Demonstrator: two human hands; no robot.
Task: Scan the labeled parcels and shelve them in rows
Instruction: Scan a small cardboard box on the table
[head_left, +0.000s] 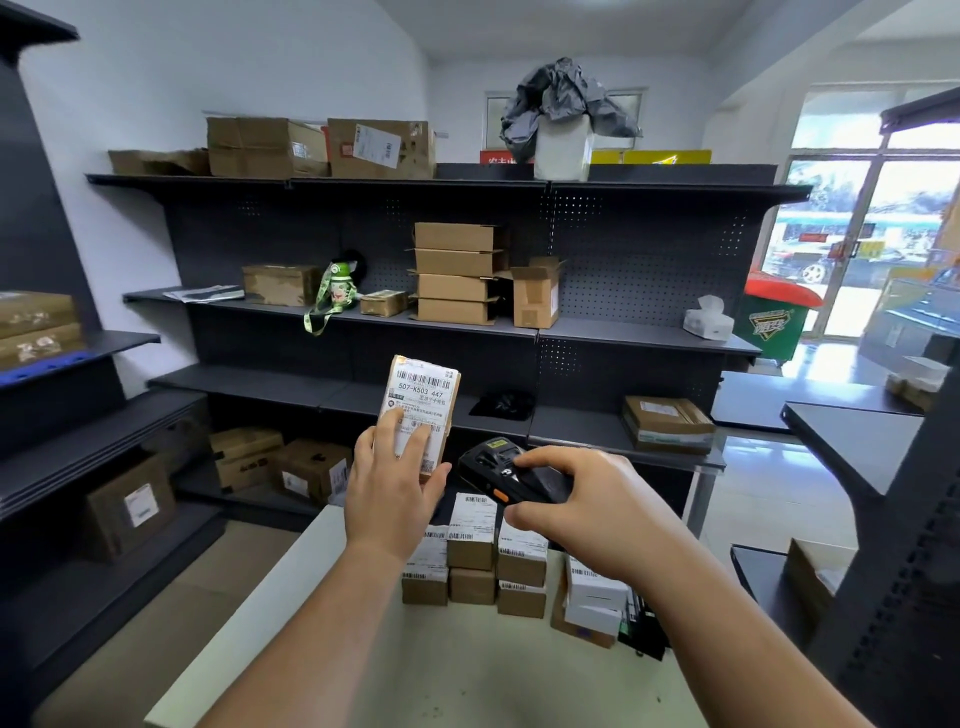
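My left hand (392, 480) holds a small cardboard parcel (423, 395) upright, its white barcode label facing me, fingers across the label's lower part. My right hand (582, 512) grips a black handheld scanner (501, 470) with an orange side button, just right of the parcel and a little lower. Several small labeled parcels (496, 558) stand in stacked rows on the pale table (322, 623) below my hands. The dark metal shelving (571, 332) stands behind the table.
Cardboard boxes sit on the top shelf (322, 148), the middle shelf (457, 273) and the lower right shelf (667, 423). A green bottle with lanyard (337, 288) and a tissue pack (707, 318) are on the middle shelf. More shelving flanks left and right; a green bin (774, 322) stands by the glass door.
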